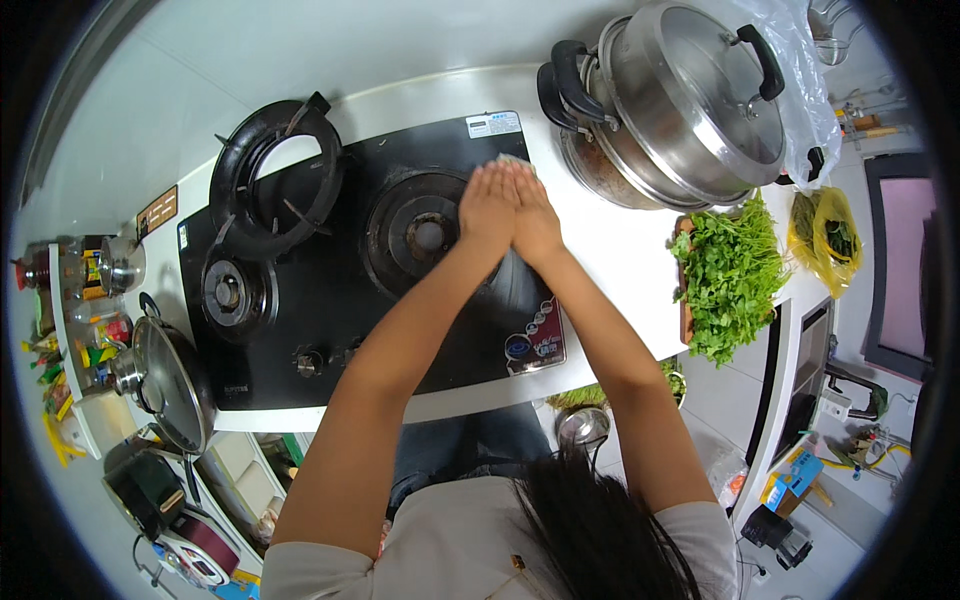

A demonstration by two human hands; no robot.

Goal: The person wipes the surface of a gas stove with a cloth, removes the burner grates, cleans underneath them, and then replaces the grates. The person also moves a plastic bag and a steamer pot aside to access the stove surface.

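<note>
My left hand (pixel 488 202) and my right hand (pixel 534 206) lie side by side, fingers extended, near the back right edge of a black glass gas cooktop (pixel 315 315). A pale cloth (pixel 516 159) shows just past the fingertips; the rest of it is hidden under the hands. Beside them on the left is the large burner (pixel 429 235), with no pan support on it. A black cast-iron pan support (pixel 225 180) leans at the back left, above the small burner (pixel 226 292).
A stacked steel steamer pot (pixel 660 112) stands at the back right. Leafy green herbs (pixel 731 277) lie on the counter at right, near a yellow plastic bag (pixel 841 262). A lidded frying pan (pixel 176 386) sits left of the cooktop, by a shelf (pixel 66 330) of bottles.
</note>
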